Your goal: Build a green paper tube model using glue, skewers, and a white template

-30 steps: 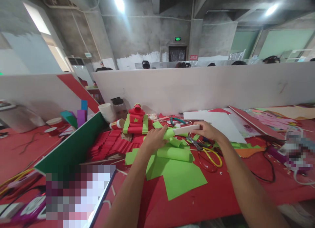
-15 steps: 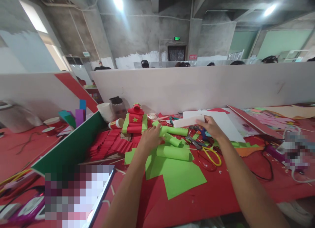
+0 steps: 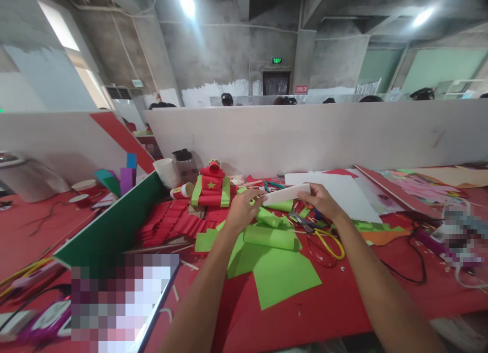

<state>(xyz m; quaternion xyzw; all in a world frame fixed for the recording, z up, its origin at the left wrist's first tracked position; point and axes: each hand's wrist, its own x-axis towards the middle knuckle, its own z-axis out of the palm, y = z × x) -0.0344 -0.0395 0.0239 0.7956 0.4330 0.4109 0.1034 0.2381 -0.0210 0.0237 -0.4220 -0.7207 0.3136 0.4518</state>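
Nearest to me, a flat green sheet (image 3: 282, 276) lay on the red surface (image 3: 335, 307), one corner pointing toward my chest. Just past it, a green roll (image 3: 270, 237) lay on its side across the sheet's far edge. To the right of the roll were scissors (image 3: 324, 238) with yellow handles, blades pointing away to the left.

Above the roll I held the white strip (image 3: 285, 194) clear of the surface, between both hands. My left hand (image 3: 240, 210) had its grip pinched on the strip's left end, and my right hand (image 3: 322, 200) had its grip closed on the right end, thumb underneath and fingers over the top. The strip's long axis ran left to right across my view, its right end a little higher and farther off than the left. It was plain white, narrow and long, with a slight bow along its length. I could not tell whether it was a single layer or folded.

Beyond my hands, a white sheet (image 3: 343, 187) lay flat to the right, and a red and green paper model (image 3: 211, 185) stood to the left with a paper cup (image 3: 163, 172) near it. A white partition (image 3: 324, 134) closed off the far side.
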